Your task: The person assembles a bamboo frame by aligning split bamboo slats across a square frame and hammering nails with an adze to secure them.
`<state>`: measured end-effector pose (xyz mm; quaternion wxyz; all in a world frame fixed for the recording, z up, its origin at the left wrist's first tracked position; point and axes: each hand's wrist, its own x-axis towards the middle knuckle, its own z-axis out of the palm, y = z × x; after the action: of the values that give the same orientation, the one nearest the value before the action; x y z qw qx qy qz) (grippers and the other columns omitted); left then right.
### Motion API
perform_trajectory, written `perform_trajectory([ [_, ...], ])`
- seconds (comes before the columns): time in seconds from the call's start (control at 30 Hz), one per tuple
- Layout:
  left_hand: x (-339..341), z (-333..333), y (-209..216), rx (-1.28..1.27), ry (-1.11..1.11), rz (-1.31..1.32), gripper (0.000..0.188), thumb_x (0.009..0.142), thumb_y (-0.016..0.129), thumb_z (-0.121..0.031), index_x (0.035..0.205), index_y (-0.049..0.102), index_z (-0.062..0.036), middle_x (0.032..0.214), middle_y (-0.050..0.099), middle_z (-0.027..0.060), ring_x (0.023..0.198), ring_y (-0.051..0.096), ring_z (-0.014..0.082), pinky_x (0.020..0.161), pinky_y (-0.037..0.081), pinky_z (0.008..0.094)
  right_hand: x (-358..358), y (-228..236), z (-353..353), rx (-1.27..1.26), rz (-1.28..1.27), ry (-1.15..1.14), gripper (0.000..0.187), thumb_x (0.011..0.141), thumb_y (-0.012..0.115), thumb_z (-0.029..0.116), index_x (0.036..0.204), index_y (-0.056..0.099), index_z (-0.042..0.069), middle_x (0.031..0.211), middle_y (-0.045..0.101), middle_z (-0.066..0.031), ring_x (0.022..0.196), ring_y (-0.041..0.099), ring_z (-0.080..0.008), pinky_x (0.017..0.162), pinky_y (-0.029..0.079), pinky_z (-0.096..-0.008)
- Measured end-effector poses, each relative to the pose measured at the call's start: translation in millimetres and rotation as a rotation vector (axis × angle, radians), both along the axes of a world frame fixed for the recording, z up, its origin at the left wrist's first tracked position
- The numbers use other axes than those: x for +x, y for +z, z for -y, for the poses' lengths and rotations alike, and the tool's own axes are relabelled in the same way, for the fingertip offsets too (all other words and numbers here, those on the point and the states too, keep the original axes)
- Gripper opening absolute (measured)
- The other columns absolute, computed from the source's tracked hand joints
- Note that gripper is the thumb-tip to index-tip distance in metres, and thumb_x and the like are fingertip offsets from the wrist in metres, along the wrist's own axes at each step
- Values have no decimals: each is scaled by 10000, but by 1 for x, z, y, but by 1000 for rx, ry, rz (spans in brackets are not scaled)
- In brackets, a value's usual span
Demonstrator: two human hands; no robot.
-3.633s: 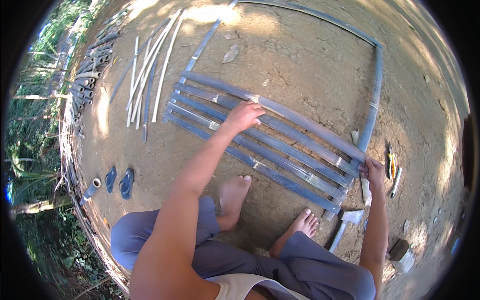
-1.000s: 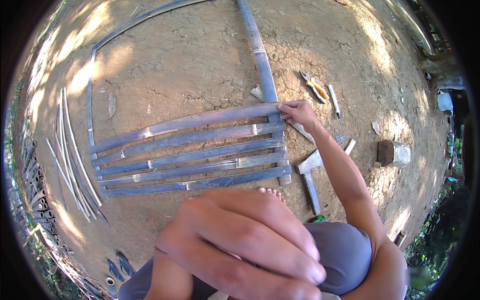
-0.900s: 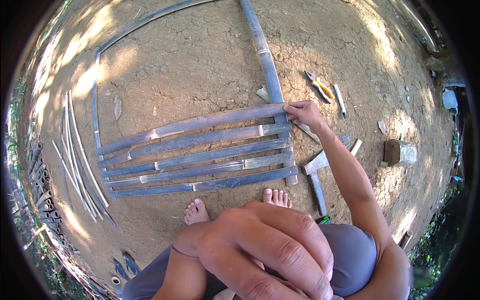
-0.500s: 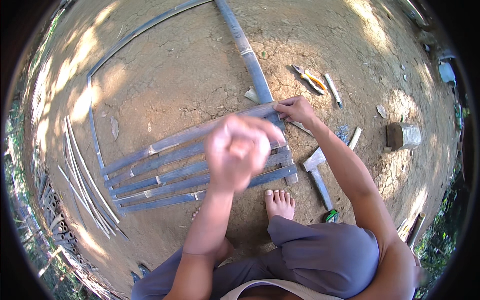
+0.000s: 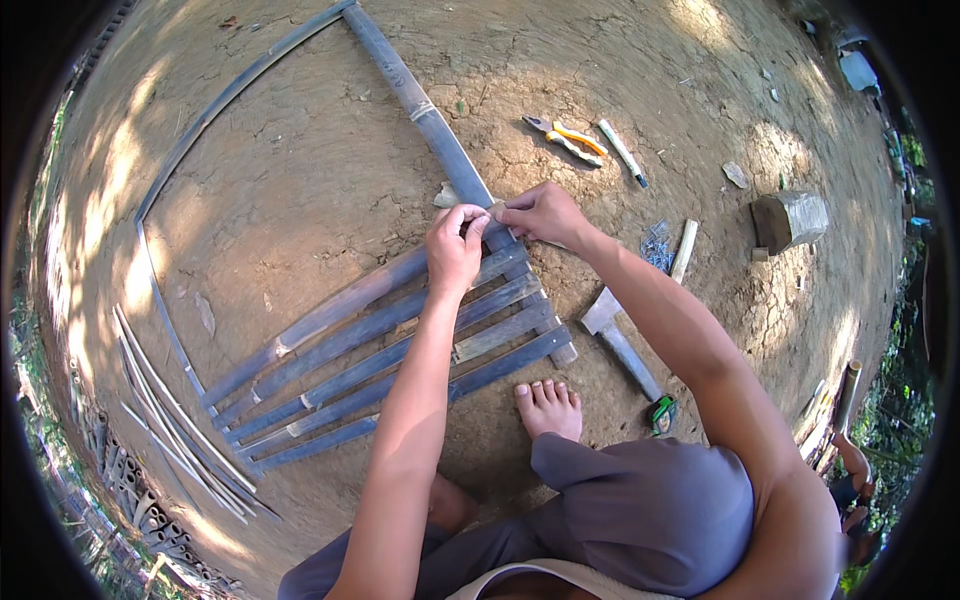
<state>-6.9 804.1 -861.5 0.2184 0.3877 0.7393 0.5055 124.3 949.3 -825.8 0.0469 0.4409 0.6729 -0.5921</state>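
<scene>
Right grip (image 5: 545, 217): pinching long, flat bamboo slat (image 5: 340, 309) | left grip (image 5: 455, 250): curled, hold unclear

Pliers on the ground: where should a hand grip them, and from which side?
Likely best by the two handles, from above and the near right: the pliers lie flat, dark nose pointing left, handles spread toward the right. The right hand, at the farthest slat's end, is nearest.

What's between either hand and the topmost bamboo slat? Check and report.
Nothing visible stands between: the left hand and right hand are both at the right end of the topmost bamboo slat, by the bamboo side rail. The pliers and hatchet lie apart, off to the right.
</scene>
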Motion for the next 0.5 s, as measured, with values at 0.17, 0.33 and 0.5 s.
perform_trajectory([
  [0.17,4,-3,-3,55,4,-130,88,911,752,-76,976,716,-30,877,705,92,769,707,193,706,556,325,4,2,-2,24,14,16,278,872,799,316,1037,821,93,754,760,-69,649,718,-134,611,576,-289],
  [0.33,2,-1,-1,42,-10,-175,95,912,749,-127,949,714,-47,876,702,105,802,699,255,714,546,361,29,25,-2,440,57,73,393,880,724,409,1107,782,94,889,765,-177,834,747,-324,800,580,-415],
  [0.5,2,0,8,61,-5,-126,83,880,751,-105,929,716,-47,879,708,116,855,677,312,773,538,411,135,67,4,448,469,268,481,860,747,535,923,749,58,795,739,-154,787,742,-318,769,582,-419],
])
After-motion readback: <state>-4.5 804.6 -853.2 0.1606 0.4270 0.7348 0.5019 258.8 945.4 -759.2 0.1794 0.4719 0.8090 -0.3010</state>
